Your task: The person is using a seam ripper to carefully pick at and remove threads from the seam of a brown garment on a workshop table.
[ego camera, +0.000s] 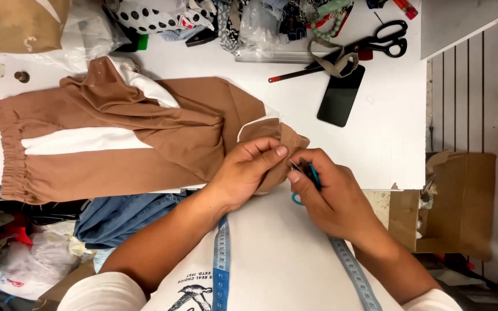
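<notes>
- A brown paper package [12, 23] sits at the far left corner of the white counter [387, 138], beyond the waistband end of the trousers [116, 144].
- A crumpled clear plastic bag [87, 34] lies just right of that package, touching the trousers' far edge.
- A torn brown cardboard box [456, 201] stands off the counter's right edge, well apart from the trousers.
- A black phone [341, 95] lies face up on the counter, near the trousers' hem end; black scissors [384, 40] lie beyond it.
- The trousers are light brown with a white side stripe and a gathered elastic waistband, spread flat across the counter with the hem toward the person.
- The left hand [246, 173] is closed, pinching the folded brown hem between thumb and fingers.
- The right hand [332, 196] is clamped on a small teal-handled tool [312, 173], its tip touching the hem.
- A blue measuring tape [222, 259] hangs around the person's neck, below both hands.
</notes>
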